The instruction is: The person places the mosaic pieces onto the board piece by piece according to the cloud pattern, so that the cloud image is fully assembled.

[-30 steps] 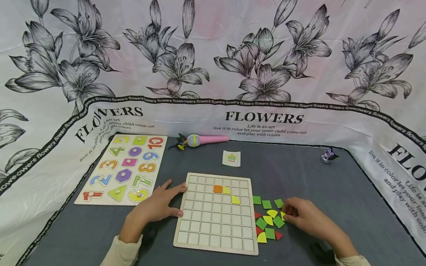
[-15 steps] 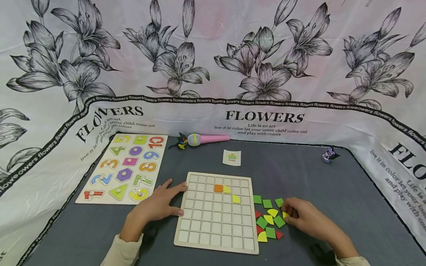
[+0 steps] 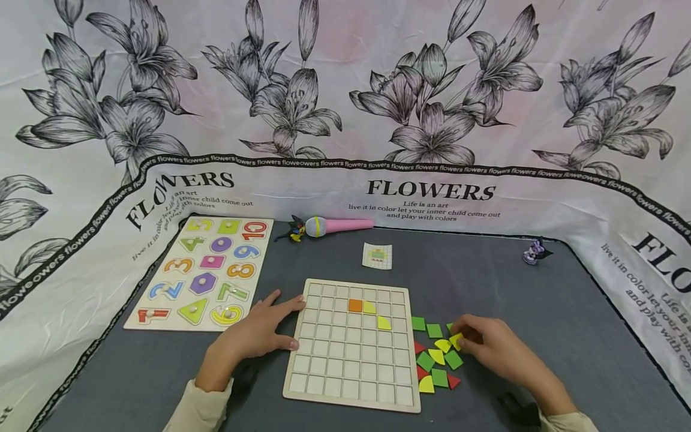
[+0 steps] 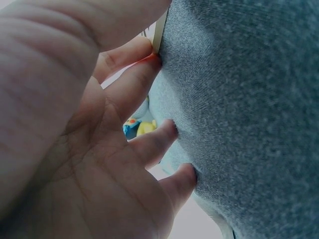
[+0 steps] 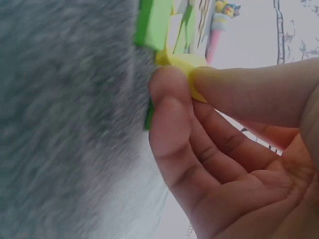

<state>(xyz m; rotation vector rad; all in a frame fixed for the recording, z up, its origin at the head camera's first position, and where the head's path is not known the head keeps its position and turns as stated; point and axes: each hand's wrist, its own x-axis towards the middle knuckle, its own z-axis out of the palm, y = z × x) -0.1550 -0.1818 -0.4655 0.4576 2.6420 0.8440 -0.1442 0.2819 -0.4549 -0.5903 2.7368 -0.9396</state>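
Observation:
My right hand (image 3: 488,345) pinches a yellow quarter-circle tile (image 5: 188,67) between thumb and fingers, as the right wrist view shows close up. It is at the right side of a loose group of green squares, such as one green tile (image 3: 439,378), with red triangles and other yellow quarter-circles. Left of that group lies a wooden grid board (image 3: 345,366). On the board are an orange square (image 3: 355,305) and two yellow pieces. My left hand (image 3: 251,336) is spread at the board's left edge, its thumb and index fingertip touching the rim.
A number puzzle board (image 3: 202,270) lies at the left. Behind the grid board are a small pattern card (image 3: 377,256) and a pink toy microphone (image 3: 345,225) beside a small dark figure (image 3: 295,230). Another figurine (image 3: 534,252) stands at the back right.
My right hand has lifted slightly and shifted left and up with the yellow quarter-circle, now partly covering the far green square. The left hand stays at the board's edge.

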